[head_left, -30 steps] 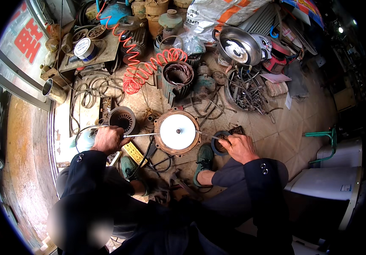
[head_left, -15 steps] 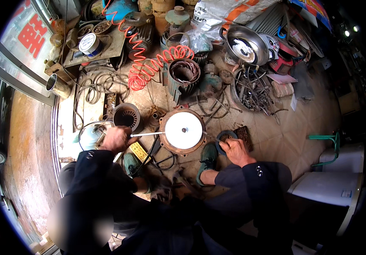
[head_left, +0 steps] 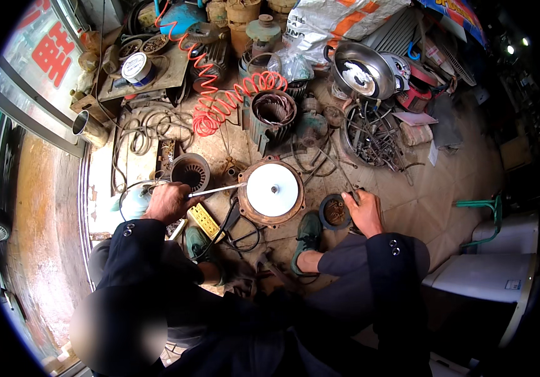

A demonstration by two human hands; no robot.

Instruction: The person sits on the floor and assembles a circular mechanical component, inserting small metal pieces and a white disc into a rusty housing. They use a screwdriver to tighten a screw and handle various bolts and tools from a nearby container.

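A round motor housing with a white end cover (head_left: 272, 190) and a rusty rim lies on the floor between my feet. My left hand (head_left: 168, 202) is closed on a long silvery metal rod (head_left: 216, 190) whose tip reaches the housing's left rim. My right hand (head_left: 364, 212) rests to the right of the housing, beside a dark rusty ring (head_left: 334, 212). Its fingers are closed around a thin metal rod (head_left: 343, 181) that slants up to the left.
A yellow power strip (head_left: 204, 218) and black cables lie by my left foot. Behind are a wound stator (head_left: 189, 173), a grey motor shell (head_left: 273, 113), a red coiled hose (head_left: 220, 103), a metal bowl (head_left: 355, 69), tangled wire scraps (head_left: 373, 135) and a white box (head_left: 483, 276).
My right hand has shifted from on top of the dark ring to its right side and now grips the thin rod. My left hand still holds the silvery rod against the housing.
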